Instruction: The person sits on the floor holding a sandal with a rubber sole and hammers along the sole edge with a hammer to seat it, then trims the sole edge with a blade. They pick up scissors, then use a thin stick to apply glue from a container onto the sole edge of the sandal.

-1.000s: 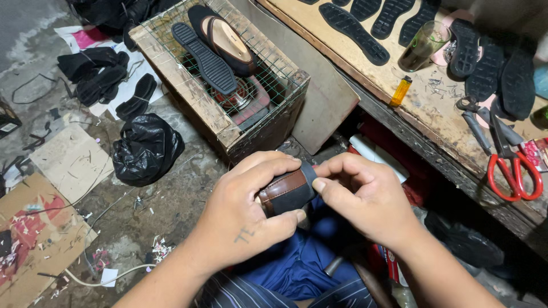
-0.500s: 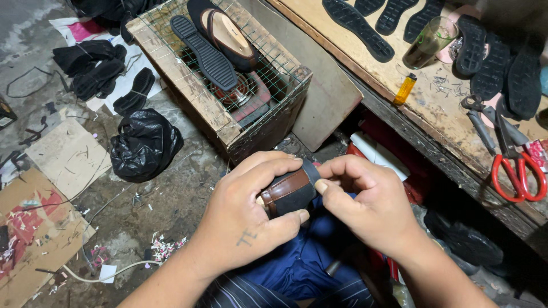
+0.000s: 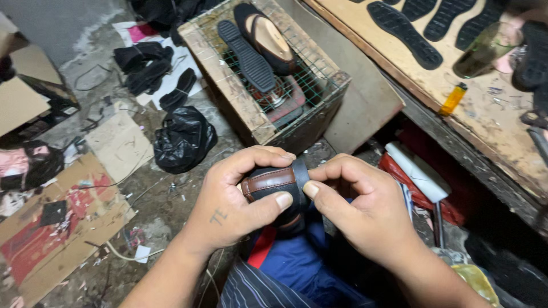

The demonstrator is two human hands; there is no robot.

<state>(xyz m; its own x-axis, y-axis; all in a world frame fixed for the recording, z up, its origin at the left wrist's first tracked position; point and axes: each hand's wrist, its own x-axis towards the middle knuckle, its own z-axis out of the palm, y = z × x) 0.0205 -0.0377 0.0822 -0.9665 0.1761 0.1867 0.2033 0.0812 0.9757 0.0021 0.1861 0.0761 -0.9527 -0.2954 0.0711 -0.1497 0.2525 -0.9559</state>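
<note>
While both hands (image 3: pixel 308 199) cover it, shoe (image 3: pixel 274 183) mostly hidden.

I see a shoe (image 3: pixel 274 185) of smooth brown leather with a dark matt edge. The crate (image 3: pixel 257 74) is rough wood with wire mesh. A glossy black plastic bag (image 3: pixel 184 140) lies on the gritty floor (image 3: pixel 154 199); the desk (image 3: pixel 456 108) is scuffed wood.

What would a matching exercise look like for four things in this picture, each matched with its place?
Things:
1. shoe piece
2. black sole
3. lighter
4. black bag

Places:
A. on the floor
B. on the wire crate
C. on the wooden bench
D. between the left hand and the right hand

Pairs: 1-D, 2-B, 3-C, 4-A
</note>
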